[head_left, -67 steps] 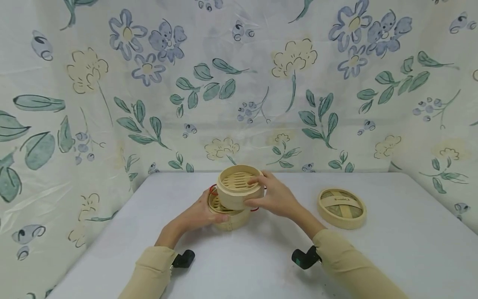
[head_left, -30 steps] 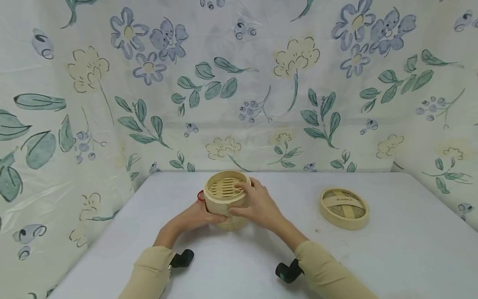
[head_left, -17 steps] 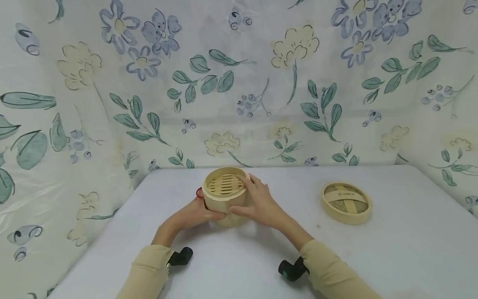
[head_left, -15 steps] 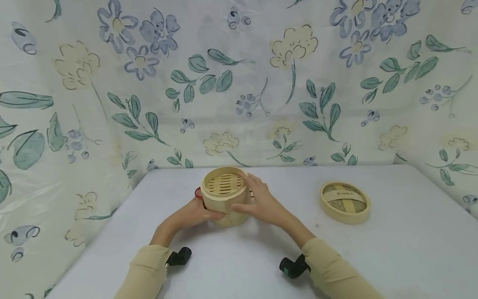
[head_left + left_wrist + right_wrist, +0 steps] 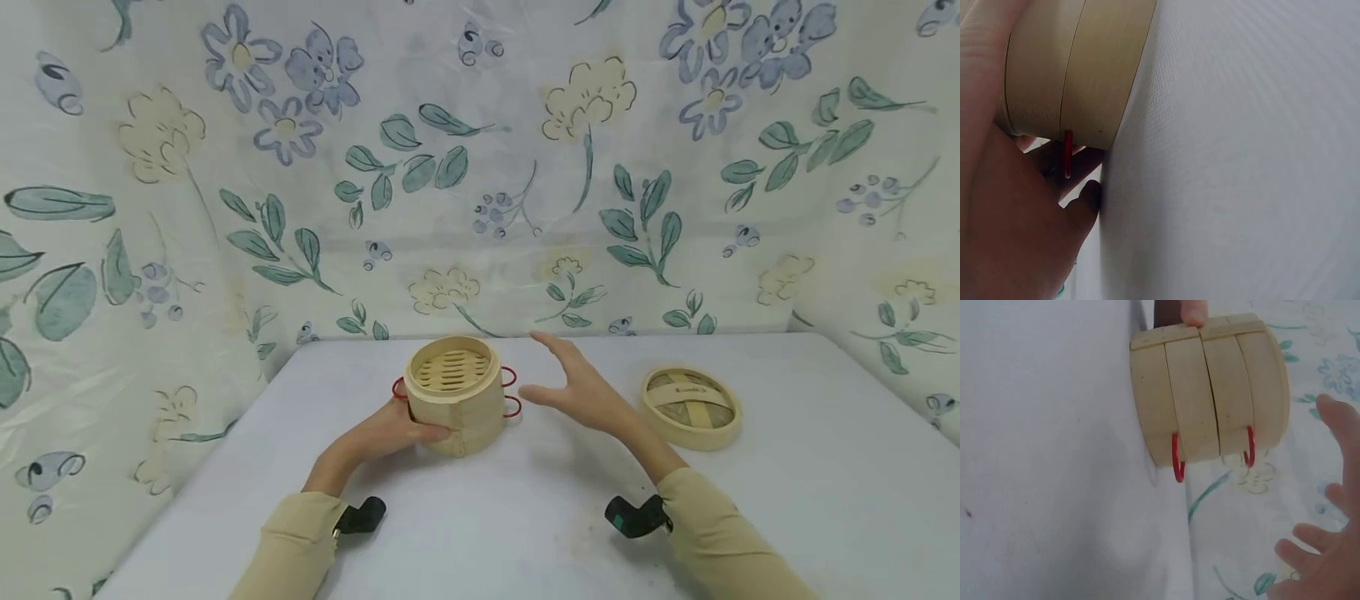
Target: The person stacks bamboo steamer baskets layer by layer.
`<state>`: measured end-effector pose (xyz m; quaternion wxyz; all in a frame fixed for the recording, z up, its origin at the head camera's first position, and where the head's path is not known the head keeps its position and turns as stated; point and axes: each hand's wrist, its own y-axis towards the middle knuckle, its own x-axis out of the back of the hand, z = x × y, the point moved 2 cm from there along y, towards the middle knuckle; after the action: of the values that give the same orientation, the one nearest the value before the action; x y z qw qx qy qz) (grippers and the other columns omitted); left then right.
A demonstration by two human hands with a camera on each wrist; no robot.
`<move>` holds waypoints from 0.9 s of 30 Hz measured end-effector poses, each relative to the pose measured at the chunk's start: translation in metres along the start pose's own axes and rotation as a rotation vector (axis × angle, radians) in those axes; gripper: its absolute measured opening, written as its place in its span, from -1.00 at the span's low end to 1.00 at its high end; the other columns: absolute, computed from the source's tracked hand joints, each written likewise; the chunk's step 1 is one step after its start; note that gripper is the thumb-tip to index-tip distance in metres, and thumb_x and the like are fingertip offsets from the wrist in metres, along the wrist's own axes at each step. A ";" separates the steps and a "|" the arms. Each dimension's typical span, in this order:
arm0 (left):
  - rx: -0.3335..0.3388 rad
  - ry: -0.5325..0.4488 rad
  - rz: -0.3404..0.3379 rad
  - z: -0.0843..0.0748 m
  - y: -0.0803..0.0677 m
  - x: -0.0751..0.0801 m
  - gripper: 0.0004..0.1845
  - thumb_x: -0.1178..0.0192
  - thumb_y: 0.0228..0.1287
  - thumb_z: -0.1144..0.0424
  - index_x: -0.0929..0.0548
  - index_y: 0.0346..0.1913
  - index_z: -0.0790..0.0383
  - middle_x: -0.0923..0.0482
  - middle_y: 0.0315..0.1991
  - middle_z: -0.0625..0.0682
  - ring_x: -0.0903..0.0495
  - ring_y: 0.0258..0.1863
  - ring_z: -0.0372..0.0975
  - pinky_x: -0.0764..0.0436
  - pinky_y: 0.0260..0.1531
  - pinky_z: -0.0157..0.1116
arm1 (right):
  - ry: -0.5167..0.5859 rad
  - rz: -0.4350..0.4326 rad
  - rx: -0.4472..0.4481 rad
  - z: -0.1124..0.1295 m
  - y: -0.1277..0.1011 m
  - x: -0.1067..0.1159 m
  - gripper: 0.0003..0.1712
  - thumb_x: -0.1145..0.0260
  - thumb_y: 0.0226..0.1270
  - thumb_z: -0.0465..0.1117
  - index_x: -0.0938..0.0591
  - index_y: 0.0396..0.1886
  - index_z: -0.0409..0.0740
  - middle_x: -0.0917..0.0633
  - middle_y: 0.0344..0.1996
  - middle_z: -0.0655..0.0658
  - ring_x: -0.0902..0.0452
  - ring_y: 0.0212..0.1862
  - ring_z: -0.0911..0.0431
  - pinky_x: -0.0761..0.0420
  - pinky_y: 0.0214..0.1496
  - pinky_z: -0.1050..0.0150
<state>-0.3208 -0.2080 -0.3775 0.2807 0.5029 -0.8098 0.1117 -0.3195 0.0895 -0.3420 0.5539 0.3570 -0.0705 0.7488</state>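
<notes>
A two-tier bamboo steamer [image 5: 454,394] stands upright on the white table [image 5: 787,500], its tiers stacked flush and its slatted floor showing from above. The left hand [image 5: 390,433] grips the steamer's near-left side, fingers curled round the lower tier, thumb against the wall. Red wire handles [image 5: 511,392] stick out of the steamer's right side, one per tier, and another shows on its left. The right hand [image 5: 581,387] hovers just right of the steamer, clear of it, fingers spread and straight, holding nothing. The steamer's woven lid [image 5: 691,407] lies flat on the table further right of the steamer, beyond the right hand.
</notes>
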 end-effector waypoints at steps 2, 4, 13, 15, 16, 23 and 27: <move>0.004 0.001 0.000 0.000 0.001 -0.001 0.02 -0.49 0.08 0.12 -0.05 0.51 0.02 -0.29 0.42 0.06 -0.24 0.41 -0.04 -0.16 0.41 0.11 | -0.002 -0.020 -0.012 -0.002 -0.002 0.004 -0.04 -0.41 0.26 0.08 -0.15 0.55 0.08 -0.18 0.52 -0.10 -0.02 0.54 -0.11 -0.15 0.45 -0.27; 0.011 0.013 -0.002 0.001 0.001 -0.001 0.03 -0.49 0.07 0.11 -0.05 0.51 0.02 -0.29 0.42 0.06 -0.25 0.40 -0.04 -0.17 0.40 0.12 | -0.014 -0.039 -0.013 -0.006 -0.004 0.008 -0.05 -0.41 0.25 0.10 -0.18 0.54 0.07 -0.20 0.51 -0.10 -0.04 0.53 -0.11 -0.17 0.44 -0.26; -0.008 0.014 -0.002 0.001 0.001 0.000 0.04 -0.50 0.06 0.13 -0.04 0.51 0.02 -0.30 0.41 0.08 -0.26 0.40 -0.02 -0.18 0.40 0.14 | -0.135 -0.118 0.051 -0.029 -0.021 0.033 -0.09 -0.45 0.21 0.08 -0.29 0.49 -0.04 -0.25 0.48 -0.18 -0.05 0.51 -0.17 -0.20 0.42 -0.29; -0.014 0.011 -0.001 0.001 0.000 0.001 0.04 -0.50 0.06 0.13 -0.03 0.51 0.02 -0.30 0.41 0.08 -0.25 0.40 -0.01 -0.17 0.40 0.15 | -0.136 -0.120 0.043 -0.034 -0.026 0.039 -0.08 -0.45 0.21 0.11 -0.28 0.49 -0.02 -0.24 0.49 -0.16 -0.04 0.52 -0.16 -0.18 0.43 -0.28; -0.017 0.009 -0.001 0.001 0.000 0.001 0.04 -0.50 0.06 0.14 -0.03 0.51 0.02 -0.30 0.41 0.08 -0.25 0.40 -0.01 -0.16 0.40 0.15 | -0.136 -0.120 0.033 -0.037 -0.029 0.042 -0.07 -0.45 0.21 0.14 -0.28 0.49 0.00 -0.23 0.50 -0.15 -0.03 0.52 -0.15 -0.17 0.43 -0.28; -0.034 -0.004 0.005 0.003 0.002 0.001 0.03 -0.49 0.07 0.15 -0.04 0.50 0.03 -0.30 0.40 0.09 -0.25 0.41 -0.01 -0.15 0.41 0.15 | -0.237 -0.106 -0.027 -0.057 -0.047 0.059 -0.05 -0.41 0.18 0.27 -0.30 0.49 0.05 -0.21 0.51 -0.18 -0.03 0.51 -0.18 -0.12 0.43 -0.33; -0.039 -0.009 0.013 0.001 0.002 0.000 0.03 -0.49 0.07 0.15 -0.03 0.50 0.04 -0.29 0.41 0.09 -0.24 0.41 -0.01 -0.15 0.41 0.16 | -0.397 -0.107 -0.005 -0.068 -0.056 0.068 -0.08 -0.42 0.19 0.21 -0.36 0.44 -0.10 -0.28 0.45 -0.33 -0.09 0.47 -0.29 0.03 0.44 -0.38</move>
<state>-0.3228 -0.2075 -0.3782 0.2861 0.4925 -0.8164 0.0957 -0.3102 0.1975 -0.3662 0.5688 0.4996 -0.1610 0.6332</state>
